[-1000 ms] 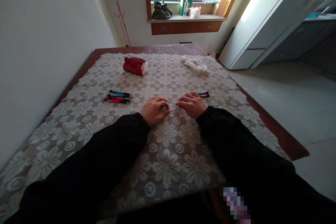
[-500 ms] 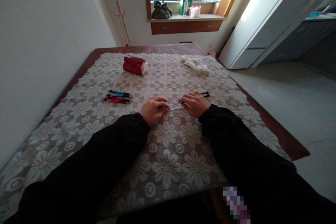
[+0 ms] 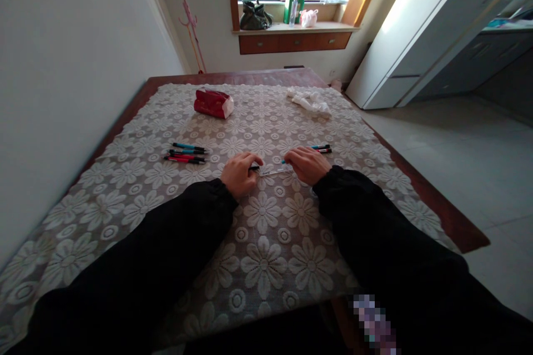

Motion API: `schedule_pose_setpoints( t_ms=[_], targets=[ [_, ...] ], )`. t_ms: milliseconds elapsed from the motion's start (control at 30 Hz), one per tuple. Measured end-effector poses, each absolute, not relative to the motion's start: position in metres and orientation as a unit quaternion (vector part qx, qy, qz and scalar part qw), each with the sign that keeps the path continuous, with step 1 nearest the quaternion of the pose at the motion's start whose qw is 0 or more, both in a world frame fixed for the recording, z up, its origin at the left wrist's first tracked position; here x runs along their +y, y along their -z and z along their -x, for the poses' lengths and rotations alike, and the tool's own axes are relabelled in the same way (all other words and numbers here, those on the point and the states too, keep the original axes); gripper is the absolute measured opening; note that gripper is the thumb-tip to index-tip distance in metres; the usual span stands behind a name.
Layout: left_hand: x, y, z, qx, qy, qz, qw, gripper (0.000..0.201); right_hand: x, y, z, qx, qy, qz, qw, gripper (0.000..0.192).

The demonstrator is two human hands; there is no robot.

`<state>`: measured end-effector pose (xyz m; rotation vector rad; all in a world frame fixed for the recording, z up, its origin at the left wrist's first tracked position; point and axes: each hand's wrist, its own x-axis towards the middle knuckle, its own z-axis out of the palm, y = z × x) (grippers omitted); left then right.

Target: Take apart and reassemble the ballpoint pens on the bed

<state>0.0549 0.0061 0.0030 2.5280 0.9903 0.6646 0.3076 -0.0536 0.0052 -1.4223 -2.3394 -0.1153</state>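
On the lace tablecloth (image 3: 262, 211), a slim white stick with dark print (image 3: 275, 172), like a pen refill, lies between my hands. My left hand (image 3: 239, 173) is curled around a short black pen part (image 3: 254, 167), its end showing past the fingers. At the other end of the stick is my right hand (image 3: 307, 165), fingers bent over a blue pen part (image 3: 283, 162) that is mostly hidden. Several blue and red pens (image 3: 185, 153) lie to the left. Beyond my right hand, more pens (image 3: 322, 148) are partly covered by it.
Farther back on the table are a red pouch (image 3: 213, 104) at left and a crumpled white plastic bag (image 3: 310, 103) at right. A wall (image 3: 75, 66) runs along the left side. The table's wooden edge (image 3: 462, 227) shows at right.
The fingers of my left hand have drawn slightly back to the left, so more of the white stick and its print shows. My right hand has shifted only a little.
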Motion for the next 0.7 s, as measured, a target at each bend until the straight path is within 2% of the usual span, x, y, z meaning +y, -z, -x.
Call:
schedule_pose_setpoints(
  t_ms=[200,333,700],
  targets=[
    [0.008,0.002,-0.054,0.312,-0.287,-0.893,0.152,0.031,-0.055,-0.009,-0.31,-0.851,0.093,0.479,0.192,0.025],
    [0.008,0.003,-0.054,0.275,-0.26,-0.92,0.105,0.034,-0.056,-0.01,-0.309,-0.854,0.116,0.475,0.18,0.025],
    [0.016,0.009,-0.053,0.276,-0.285,-0.911,0.117,0.025,-0.054,-0.009,-0.309,-0.85,0.125,0.481,0.172,0.022]
  ],
)
